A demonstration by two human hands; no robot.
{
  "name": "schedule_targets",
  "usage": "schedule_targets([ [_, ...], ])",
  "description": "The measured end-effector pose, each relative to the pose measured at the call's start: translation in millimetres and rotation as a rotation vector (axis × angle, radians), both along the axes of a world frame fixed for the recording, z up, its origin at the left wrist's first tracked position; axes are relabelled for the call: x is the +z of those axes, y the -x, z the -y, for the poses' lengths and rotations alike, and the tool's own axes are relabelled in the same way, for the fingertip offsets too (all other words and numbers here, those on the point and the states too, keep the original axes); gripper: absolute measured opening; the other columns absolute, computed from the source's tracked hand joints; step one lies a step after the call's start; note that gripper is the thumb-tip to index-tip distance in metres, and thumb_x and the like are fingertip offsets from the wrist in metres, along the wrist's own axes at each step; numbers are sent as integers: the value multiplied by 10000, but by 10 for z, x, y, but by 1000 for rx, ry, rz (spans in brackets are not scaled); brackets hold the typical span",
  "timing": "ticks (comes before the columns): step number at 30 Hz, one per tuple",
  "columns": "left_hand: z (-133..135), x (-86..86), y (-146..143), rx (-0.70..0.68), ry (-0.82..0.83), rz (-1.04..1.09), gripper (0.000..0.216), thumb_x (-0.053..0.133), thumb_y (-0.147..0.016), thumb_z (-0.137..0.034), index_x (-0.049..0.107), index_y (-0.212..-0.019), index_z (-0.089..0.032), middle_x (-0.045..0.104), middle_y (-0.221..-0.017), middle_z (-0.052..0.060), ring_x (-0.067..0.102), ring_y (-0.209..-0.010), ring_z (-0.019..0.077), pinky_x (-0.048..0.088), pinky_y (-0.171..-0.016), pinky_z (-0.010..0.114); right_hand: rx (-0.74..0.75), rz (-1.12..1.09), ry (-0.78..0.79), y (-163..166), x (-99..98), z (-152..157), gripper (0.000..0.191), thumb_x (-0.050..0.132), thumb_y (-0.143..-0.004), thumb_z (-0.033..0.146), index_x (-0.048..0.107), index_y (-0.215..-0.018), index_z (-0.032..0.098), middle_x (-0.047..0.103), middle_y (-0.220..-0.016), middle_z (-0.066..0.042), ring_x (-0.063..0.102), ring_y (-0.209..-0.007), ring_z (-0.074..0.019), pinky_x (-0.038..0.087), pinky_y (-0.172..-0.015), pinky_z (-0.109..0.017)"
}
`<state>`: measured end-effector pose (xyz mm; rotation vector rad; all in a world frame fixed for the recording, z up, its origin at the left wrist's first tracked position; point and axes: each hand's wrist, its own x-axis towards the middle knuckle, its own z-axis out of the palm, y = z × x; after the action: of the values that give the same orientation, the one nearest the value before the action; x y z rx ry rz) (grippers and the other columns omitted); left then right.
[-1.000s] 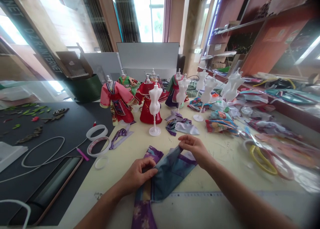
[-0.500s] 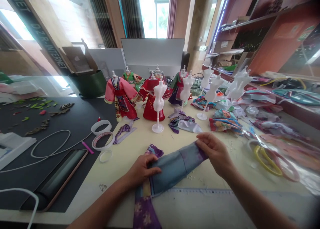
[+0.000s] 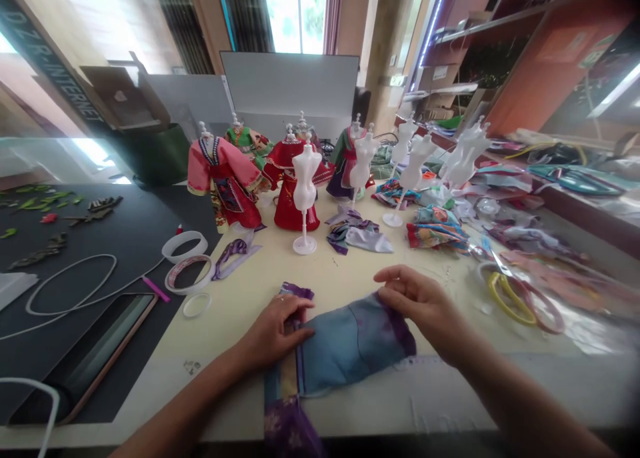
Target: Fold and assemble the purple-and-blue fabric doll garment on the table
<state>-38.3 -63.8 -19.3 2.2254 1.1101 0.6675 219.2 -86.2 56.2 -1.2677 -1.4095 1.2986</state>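
Note:
My left hand lies on the folded left end of a blue cloth piece, which has a dark purple trim along its right end. My right hand hovers with curled fingers just above the cloth's upper right edge and does not appear to grip it. A purple floral fabric strip runs from under the blue piece toward me. Another purple scrap peeks out beyond my left fingers. All of this lies on a cream table.
Doll-sized dress forms, some in red or pink robes, stand along the far side. Fabric heaps and yellow-handled scissors lie to the right. Tape rolls sit at the table's left edge, beside a dark mat.
My right hand has let go of the blue cloth and lifted off it. The cloth now lies flatter, with its purple-trimmed end down on the table. My left hand stays on the fold.

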Motion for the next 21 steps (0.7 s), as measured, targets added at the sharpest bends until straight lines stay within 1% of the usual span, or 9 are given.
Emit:
schedule_targets([
  [3, 196, 10, -23, 147, -288, -54, 393, 582, -807, -337, 477, -1151, -180, 563, -1098, 106, 496, -1054, 262, 398, -920, 453, -94, 23, -9, -42, -208, -127, 259, 592, -768, 389, 525, -910, 183, 458, -565, 59, 424, -498, -90, 310, -446, -211],
  [4, 290, 7, -36, 161, -371, -58, 389, 584, -806, -328, 475, -1144, -169, 549, -1123, 119, 475, -1087, 275, 376, -945, 471, -117, 31, -3, -59, -269, -148, 263, 591, -760, 394, 525, -903, 184, 461, -563, 58, 424, -496, -94, 307, -447, -216],
  [5, 388, 1, -49, 122, -432, -50, 379, 597, -794, -329, 487, -1117, -163, 552, -1112, 122, 473, -1085, 282, 366, -953, 481, -133, 39, 5, -76, -321, -156, 265, 588, -754, 399, 526, -897, 185, 462, -562, 58, 423, -495, -97, 305, -449, -219],
  [7, 567, -19, -62, -32, -420, -97, 363, 632, -755, -339, 526, -1058, -169, 567, -1079, 107, 495, -1049, 278, 347, -978, 487, -132, 57, 18, -108, -393, -136, 265, 582, -754, 403, 528, -894, 185, 442, -557, 63, 409, -491, -95, 296, -451, -221],
  [9, 681, -36, -39, -120, -377, -153, 297, 648, -732, -323, 566, -978, -179, 583, -1050, 90, 518, -1018, 266, 324, -1005, 486, -109, 75, 16, -139, -431, -79, 261, 573, -767, 404, 529, -900, 184, 402, -547, 72, 386, -490, -90, 286, -453, -218],
  [12, 711, -39, 79, -155, -387, -170, 185, 626, -748, -256, 582, -908, -177, 594, -1055, 91, 526, -1024, 255, 352, -990, 454, -86, 83, 25, -177, -480, 27, 255, 554, -791, 406, 531, -915, 184, 377, -549, 74, 378, -493, -88, 282, -449, -214],
  [16, 635, -17, 269, -183, -331, -174, 189, 632, -755, -243, 566, -921, -179, 572, -1128, 99, 490, -1097, 255, 388, -965, 412, -73, 129, 9, -158, -607, 170, 211, 523, -822, 375, 529, -911, 184, 397, -544, 68, 416, -488, -94, 326, -442, -213],
  [19, 568, -15, 300, -156, -301, -154, 166, 599, -800, -266, 563, -943, -190, 592, -1091, 84, 513, -1069, 232, 415, -939, 382, -86, 242, -156, -109, -717, 328, 149, 493, -857, 320, 533, -926, 195, 504, -594, 34, 518, -543, -119, 421, -480, -225],
  [21, 502, -21, 256, -60, -331, -124, 145, 539, -844, -230, 561, -982, -193, 611, -1046, 73, 544, -1014, 206, 438, -904, 352, -108, 359, -366, -97, -778, 459, 132, 496, -865, 266, 542, -978, 215, 604, -740, -10, 596, -663, -142, 488, -576, -243],
])
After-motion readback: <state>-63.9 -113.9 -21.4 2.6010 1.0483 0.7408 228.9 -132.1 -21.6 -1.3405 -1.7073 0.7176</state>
